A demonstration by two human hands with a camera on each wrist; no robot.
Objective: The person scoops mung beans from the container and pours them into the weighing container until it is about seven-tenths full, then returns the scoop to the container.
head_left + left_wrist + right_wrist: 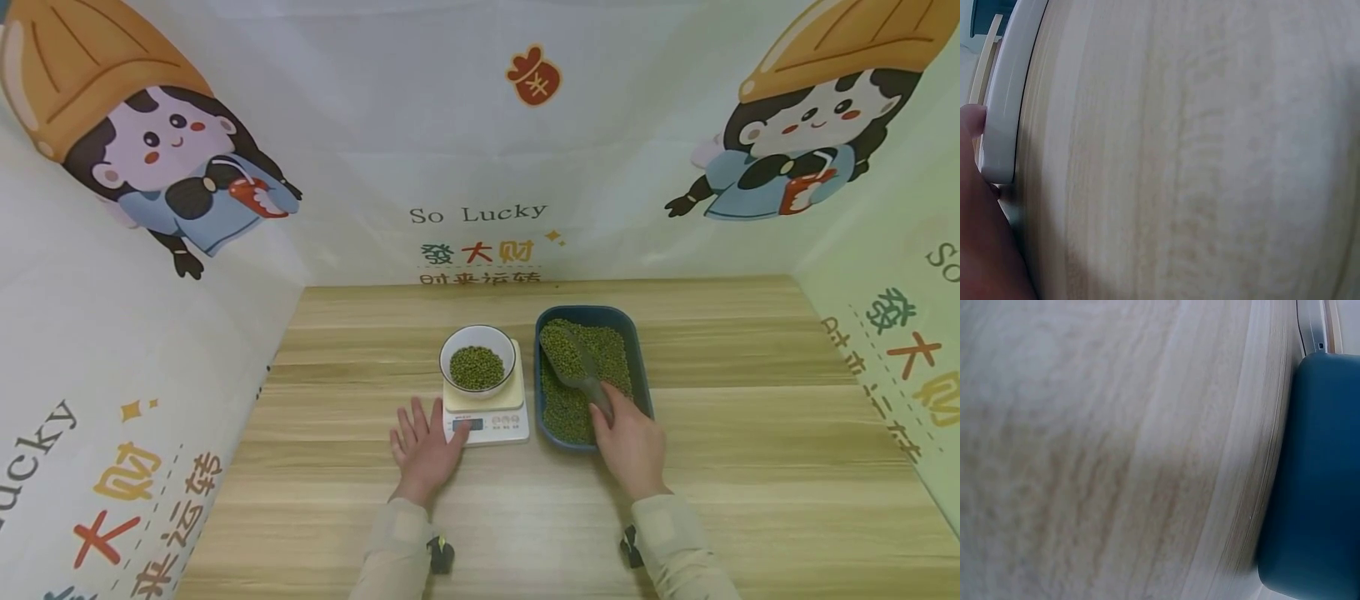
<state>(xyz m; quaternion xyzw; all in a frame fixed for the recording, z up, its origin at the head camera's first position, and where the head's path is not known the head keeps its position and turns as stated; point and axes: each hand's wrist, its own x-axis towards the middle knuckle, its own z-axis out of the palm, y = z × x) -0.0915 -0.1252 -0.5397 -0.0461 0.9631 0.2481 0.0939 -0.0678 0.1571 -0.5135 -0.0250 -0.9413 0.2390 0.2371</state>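
Note:
My right hand (633, 442) grips the handle of a dark grey scoop (594, 390), its bowl full of green mung beans, over a blue tray (647, 392) of the same beans. To the left, a white bowl (480, 335) with a dark rim stands on a kitchen scale (498, 433), beans covering its bottom. My left hand (427, 450) lies at the scale's left front corner, fingers spread straight on the table and thumb on the front panel by the display. The left wrist view catches the scale's edge (1010, 94); the right wrist view shows the tray's outer wall (1316, 475).
A wood-grain table (352, 367) carries everything. White printed cloth (360, 150) with cartoon figures and lettering encloses it at the back and both sides. The tray stands just right of the scale, a narrow gap between them.

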